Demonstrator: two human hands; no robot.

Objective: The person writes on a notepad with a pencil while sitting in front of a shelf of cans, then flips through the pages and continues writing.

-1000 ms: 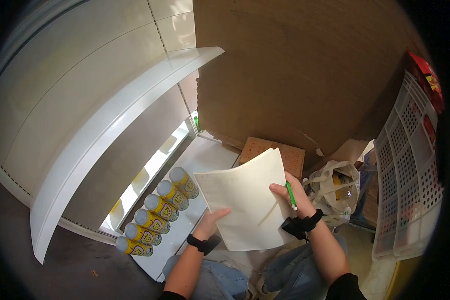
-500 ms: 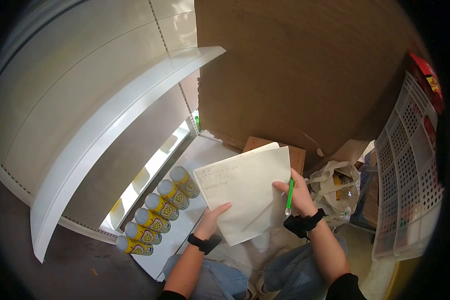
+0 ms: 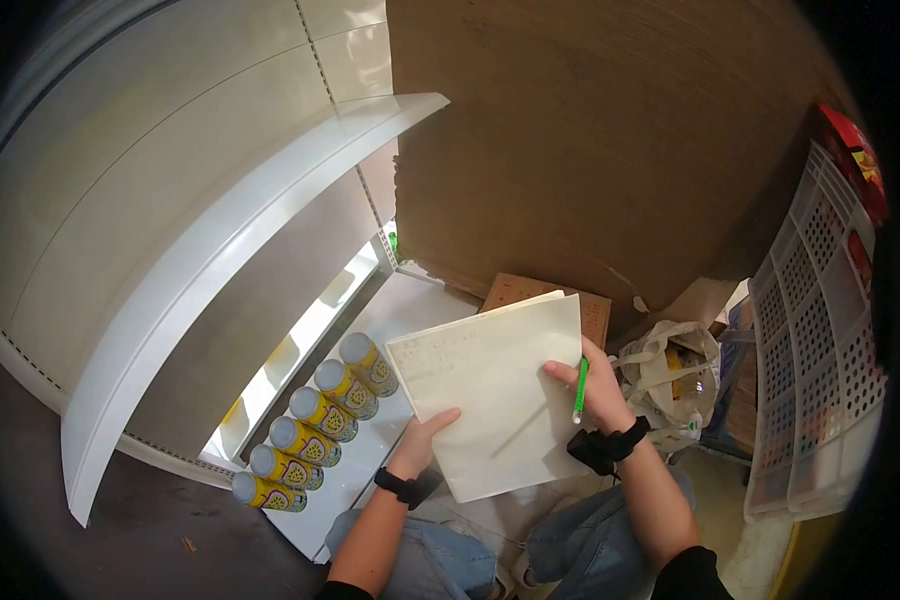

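A notebook with cream pages lies between my two hands, tilted in front of my knees. Faint marks show near its upper left corner, too dim to read. My left hand grips the lower left edge, its thumb on the page and its fingers hidden beneath. At the right edge, my right hand pinches the pages with its thumb on top. That same hand also holds a green pen, which points down along the edge. Dark bands circle both wrists.
Several yellow cans with pale lids stand in a row on a white shelf board to my left. A curved white shelf edge juts above. On the right are a cloth bag and a perforated plastic crate; brown board stands behind.
The top page lies flatter, and its lower edge sits slightly lower. The handwriting visible earlier at the upper left now looks much fainter. Both hands stay almost in place.
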